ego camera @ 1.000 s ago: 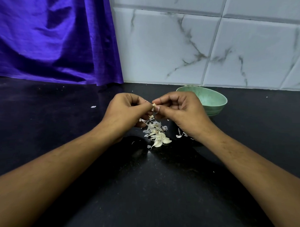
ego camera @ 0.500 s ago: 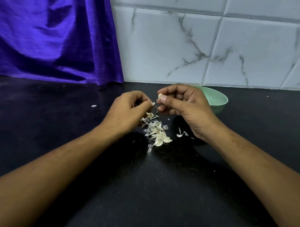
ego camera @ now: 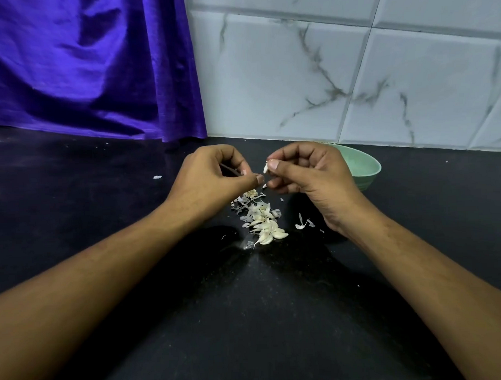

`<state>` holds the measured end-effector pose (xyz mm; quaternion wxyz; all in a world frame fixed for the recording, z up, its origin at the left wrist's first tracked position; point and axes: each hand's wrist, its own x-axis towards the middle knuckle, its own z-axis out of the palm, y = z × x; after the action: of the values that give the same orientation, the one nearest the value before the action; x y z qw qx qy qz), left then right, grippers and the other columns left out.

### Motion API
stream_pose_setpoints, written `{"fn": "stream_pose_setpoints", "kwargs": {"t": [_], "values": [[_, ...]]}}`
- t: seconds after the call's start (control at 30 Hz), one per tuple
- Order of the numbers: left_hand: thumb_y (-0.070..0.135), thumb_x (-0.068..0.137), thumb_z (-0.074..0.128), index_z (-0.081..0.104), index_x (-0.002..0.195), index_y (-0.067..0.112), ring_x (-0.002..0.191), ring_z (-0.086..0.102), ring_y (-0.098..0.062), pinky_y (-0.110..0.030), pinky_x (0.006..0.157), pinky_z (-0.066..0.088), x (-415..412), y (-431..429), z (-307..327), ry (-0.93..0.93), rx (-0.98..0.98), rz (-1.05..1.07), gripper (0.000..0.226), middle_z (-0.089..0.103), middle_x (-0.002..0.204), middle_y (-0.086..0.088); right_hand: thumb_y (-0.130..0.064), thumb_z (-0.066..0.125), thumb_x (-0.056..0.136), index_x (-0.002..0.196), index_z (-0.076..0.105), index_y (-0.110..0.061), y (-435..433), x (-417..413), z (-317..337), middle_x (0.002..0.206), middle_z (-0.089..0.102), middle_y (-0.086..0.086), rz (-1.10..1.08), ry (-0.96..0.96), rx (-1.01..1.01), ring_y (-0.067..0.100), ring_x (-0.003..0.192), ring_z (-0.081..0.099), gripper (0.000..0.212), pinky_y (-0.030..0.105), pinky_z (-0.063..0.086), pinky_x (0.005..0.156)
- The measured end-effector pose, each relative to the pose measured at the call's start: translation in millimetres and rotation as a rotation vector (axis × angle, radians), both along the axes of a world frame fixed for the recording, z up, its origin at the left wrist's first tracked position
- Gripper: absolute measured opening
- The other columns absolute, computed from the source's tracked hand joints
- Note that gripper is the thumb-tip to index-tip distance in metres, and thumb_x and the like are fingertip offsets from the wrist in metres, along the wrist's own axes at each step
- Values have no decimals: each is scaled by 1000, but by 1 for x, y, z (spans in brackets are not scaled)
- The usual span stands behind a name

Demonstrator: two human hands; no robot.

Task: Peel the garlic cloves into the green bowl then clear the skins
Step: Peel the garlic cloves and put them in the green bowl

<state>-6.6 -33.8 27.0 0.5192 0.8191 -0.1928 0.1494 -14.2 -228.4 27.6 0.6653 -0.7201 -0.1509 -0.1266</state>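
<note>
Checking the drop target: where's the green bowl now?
Head view, right of centre: the green bowl sits on the black counter behind the right hand, near the tiled wall.

The right grip hides the 9 o'clock side of the green bowl, and the bowl's bottom is out of sight. Only the tip of the garlic clove shows past the pinching thumb. Whether the left grip pinches a scrap of skin is too small to tell. The pile runs under that grip at 12 o'clock, and its cloves and skins cannot be told apart. Both forearms are cut off at 7 and 5 o'clock.
</note>
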Motion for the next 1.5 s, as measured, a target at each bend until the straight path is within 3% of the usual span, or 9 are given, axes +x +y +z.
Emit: {"fn": "stream_pose_setpoints", "kwargs": {"t": [0.23,0.4,0.6,0.8,0.93,1.03,1.2,1.4,1.5], "values": [[32,86,83,78,89,24,69,68,-7,-39,70,62,0,-2,-3,-70,29,-43,10,76,78,5,-4,74,91,95,71,-1,1,-2,-1,82,77,17,2,-4,-55,21,66,72,5,32,61,66],[31,89,79,81,90,27,70,72,-16,-40,68,61,3,0,-3,-76,77,28,5,76,74,4,-5,77,89,94,71,-2,2,0,-3,79,76,14,-5,-3,-99,25,70,75,8,43,63,73],[33,90,78,81,86,29,61,65,0,-18,59,49,3,-2,-4,-65,149,82,7,74,69,10,-1,74,91,97,71,1,5,0,-4,81,76,17,-15,17,-114,29,74,76,7,48,62,76],[26,87,75,80,77,23,70,74,-21,-41,71,63,1,-4,-5,35,44,71,11,76,72,0,-1,75,90,94,71,0,8,-4,-4,83,76,22,-18,10,-101,33,77,77,5,56,63,78],[32,74,74,77,68,19,68,71,-21,-55,73,62,-1,-7,-6,103,-88,82,15,74,69,-6,-1,75,90,93,71,0,12,-6,-5,83,75,24,-25,3,-69,32,75,76,5,59,61,79],[32,68,71,75,65,16,65,67,-22,-57,72,63,-3,-10,-5,151,-146,79,18,73,67,-9,1,74,90,91,71,-2,14,-6,-6,83,75,25,-30,4,-56,30,73,76,4,56,61,76],[29,63,67,74,61,10,64,66,-19,-34,61,58,-3,-14,-4,242,-246,73,21,74,71,-16,1,73,91,92,71,-1,17,-6,-8,82,76,20,-7,23,-16,25,70,75,3,38,62,66],[28,64,68,73,67,5,63,64,-16,-33,64,59,0,-14,-5,315,-296,66,23,74,71,-16,1,68,95,100,69,6,18,-7,-11,82,75,17,49,114,84,21,67,73,8,34,63,66],[18,79,72,74,73,2,65,62,-15,-34,64,58,1,-14,-6,314,-302,36,17,73,70,-13,-2,68,95,98,69,2,16,-7,-9,83,74,17,66,143,102,20,67,73,5,34,63,67]]}}
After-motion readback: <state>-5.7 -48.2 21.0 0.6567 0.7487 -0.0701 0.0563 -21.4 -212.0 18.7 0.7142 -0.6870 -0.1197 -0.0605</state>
